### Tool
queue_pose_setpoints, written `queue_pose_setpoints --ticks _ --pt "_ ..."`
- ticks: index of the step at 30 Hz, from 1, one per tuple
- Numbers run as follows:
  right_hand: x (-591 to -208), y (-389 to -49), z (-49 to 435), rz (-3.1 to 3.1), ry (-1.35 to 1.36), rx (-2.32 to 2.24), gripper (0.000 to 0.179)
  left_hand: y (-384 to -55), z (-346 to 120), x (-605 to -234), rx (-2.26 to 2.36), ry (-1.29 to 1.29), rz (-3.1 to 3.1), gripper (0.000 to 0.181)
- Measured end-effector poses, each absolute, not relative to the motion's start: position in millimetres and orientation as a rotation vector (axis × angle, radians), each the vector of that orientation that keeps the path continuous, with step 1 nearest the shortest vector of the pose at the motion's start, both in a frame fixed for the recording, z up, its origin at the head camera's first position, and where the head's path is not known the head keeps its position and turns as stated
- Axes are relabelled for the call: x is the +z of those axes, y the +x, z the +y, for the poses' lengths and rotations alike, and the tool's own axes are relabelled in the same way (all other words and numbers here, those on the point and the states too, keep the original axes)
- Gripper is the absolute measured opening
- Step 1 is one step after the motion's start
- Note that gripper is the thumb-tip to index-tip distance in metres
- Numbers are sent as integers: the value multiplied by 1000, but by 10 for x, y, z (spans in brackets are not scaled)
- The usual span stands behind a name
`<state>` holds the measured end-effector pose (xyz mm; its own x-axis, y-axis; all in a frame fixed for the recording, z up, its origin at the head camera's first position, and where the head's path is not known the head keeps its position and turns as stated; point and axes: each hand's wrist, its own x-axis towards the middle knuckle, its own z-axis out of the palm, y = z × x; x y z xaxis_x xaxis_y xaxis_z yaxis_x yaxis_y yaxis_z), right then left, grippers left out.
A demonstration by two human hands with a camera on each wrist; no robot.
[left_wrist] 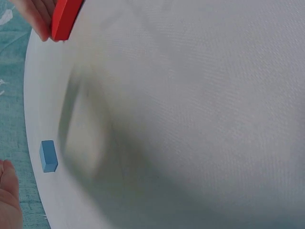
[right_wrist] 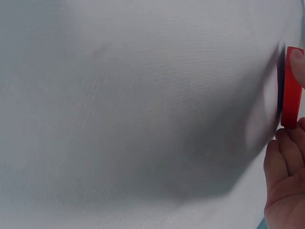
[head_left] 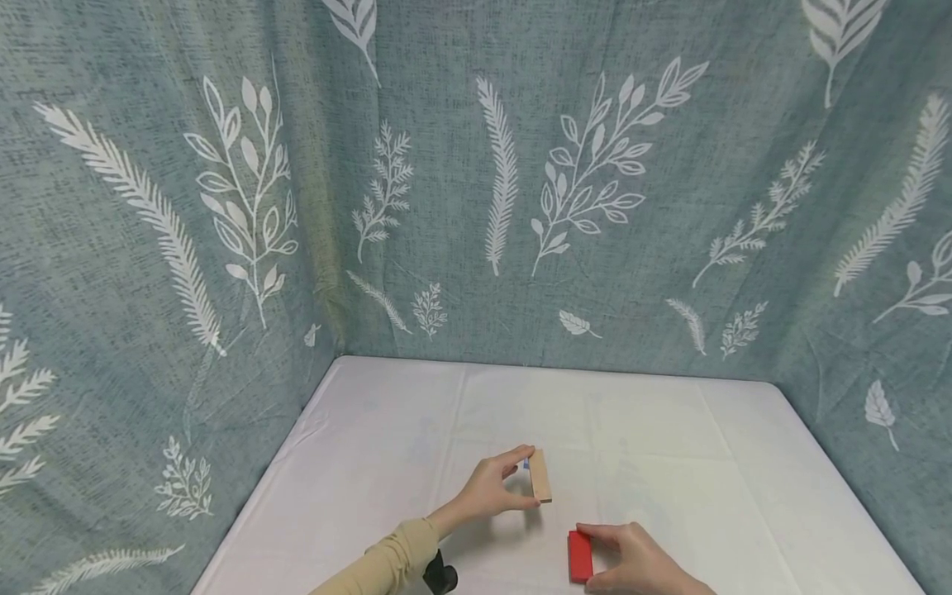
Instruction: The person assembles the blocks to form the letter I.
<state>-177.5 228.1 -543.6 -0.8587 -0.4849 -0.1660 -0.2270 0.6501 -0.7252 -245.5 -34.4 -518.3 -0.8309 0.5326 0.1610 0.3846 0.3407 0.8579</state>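
Observation:
In the head view, my left hand grips a light wooden block by its two ends, thumb at the near end and fingers at the far one. A shadow falls on the cloth below it. A small blue block shows partly behind that hand; the left wrist view has the blue block whole, resting on the white cloth. Nearer and to the right, my right hand pinches a red block end to end. The right wrist view catches the red block between thumb and fingers.
A white cloth covers the table. Teal leaf-patterned curtains hang along its back and sides. Something black sits at the left wrist, below the beige sleeve.

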Motion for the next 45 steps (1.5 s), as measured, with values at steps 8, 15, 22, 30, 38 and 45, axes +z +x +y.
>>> queue_pose_setpoints --ticks 8,15,22,30,38,45 --pt "-5460 -1769 2309 2624 -683 -960 70 -2453 -341 -5220 1495 863 2455 74" --pt "-5472 -1748 2307 2672 -731 -913 67 -2443 -334 -5237 1504 855 2438 73" --pt "-5498 -1757 2336 2689 -787 -912 66 -2448 -338 -5241 1505 876 2435 73" --pt "-5507 -1759 2335 2677 -790 -916 66 -2438 -350 -5258 1504 878 2417 73" --pt "-5497 -1764 2344 2679 -779 -916 71 -2432 -341 -5249 1498 870 2415 74" --pt "-5531 -1778 2403 2682 -850 -1046 65 -2434 -347 -5272 1472 876 2426 75"
